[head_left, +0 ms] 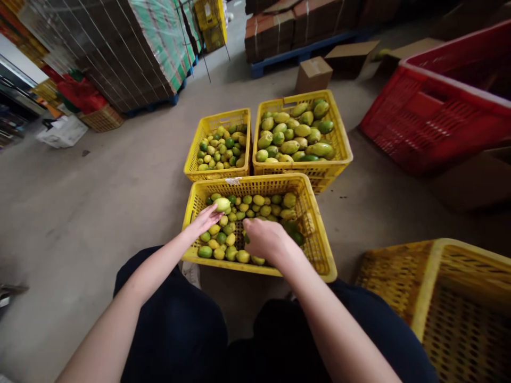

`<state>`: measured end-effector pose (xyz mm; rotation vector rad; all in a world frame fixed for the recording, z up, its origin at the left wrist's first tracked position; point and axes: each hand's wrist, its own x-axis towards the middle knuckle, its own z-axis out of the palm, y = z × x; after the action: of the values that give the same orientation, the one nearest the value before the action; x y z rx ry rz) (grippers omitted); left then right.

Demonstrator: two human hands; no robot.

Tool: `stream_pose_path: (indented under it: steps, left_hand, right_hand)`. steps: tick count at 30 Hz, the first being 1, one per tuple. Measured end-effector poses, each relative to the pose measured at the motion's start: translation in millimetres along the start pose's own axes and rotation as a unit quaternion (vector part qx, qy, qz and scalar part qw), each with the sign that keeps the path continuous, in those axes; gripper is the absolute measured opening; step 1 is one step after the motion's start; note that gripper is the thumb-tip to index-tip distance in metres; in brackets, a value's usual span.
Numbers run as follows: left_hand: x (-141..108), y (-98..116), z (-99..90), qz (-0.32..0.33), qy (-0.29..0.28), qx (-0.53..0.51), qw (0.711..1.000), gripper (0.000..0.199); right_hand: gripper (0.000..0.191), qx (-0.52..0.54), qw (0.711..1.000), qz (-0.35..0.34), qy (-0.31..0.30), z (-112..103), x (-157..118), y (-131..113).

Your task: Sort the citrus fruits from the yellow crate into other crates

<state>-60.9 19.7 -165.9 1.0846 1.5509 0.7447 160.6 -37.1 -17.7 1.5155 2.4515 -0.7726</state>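
A yellow crate in front of my knees holds many yellow and green lemons, with part of its slotted floor showing between them. Over its left side, my left hand has its fingers against a larger pale yellow-green lemon and holds it above the others. My right hand reaches down into the middle of the crate, its fingers curled. A bit of green shows at those fingertips; the back of the hand hides what they grip. Larger fruits lie at the crate's right end.
Behind stand a yellow crate of small lemons and a yellow crate of larger oval green-yellow fruits. A red crate is at right, another yellow crate by my right knee. Farther off are a cardboard box and wrapped pallet stacks.
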Motion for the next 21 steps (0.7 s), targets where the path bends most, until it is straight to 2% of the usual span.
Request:
stream_pose_path:
  steps: [2,4,6,8,11,14,17,21]
  left_hand:
    - [-14,28,7.6,-0.003,-0.019,-0.093,0.995,0.032]
    - [-32,53,16.7,-0.035,-0.072,-0.268,0.96,0.029]
    - [-53,72,24.6,-0.03,-0.126,-0.341,0.931,0.029]
    - [-74,84,28.2,0.009,-0.162,-0.346,0.924,0.034]
    - [-96,95,22.4,0.072,-0.178,-0.302,0.934,0.045]
    - [-110,101,10.0,0.11,-0.195,-0.241,0.944,0.059]
    - [-119,100,5.1,0.125,-0.232,-0.212,0.941,0.064]
    - [-124,90,17.9,0.1,-0.248,-0.225,0.937,0.062]
  right_hand:
    - [0.036,0.027,0.994,0.001,0.103,-7,-2,12]
    - [0.033,0.094,0.973,-0.002,0.212,-10,-2,22]
    - [0.032,0.195,0.933,-0.009,0.303,-11,-3,28]
    - [0.033,0.302,0.884,-0.023,0.356,-9,-4,30]
    - [0.039,0.436,0.823,-0.053,0.36,-5,-10,27]
    - [0.044,0.527,0.782,-0.073,0.325,-2,-17,20]
    - [0.043,0.572,0.765,-0.082,0.285,0,-17,13]
    - [0.051,0.608,0.754,-0.071,0.239,5,-10,6]
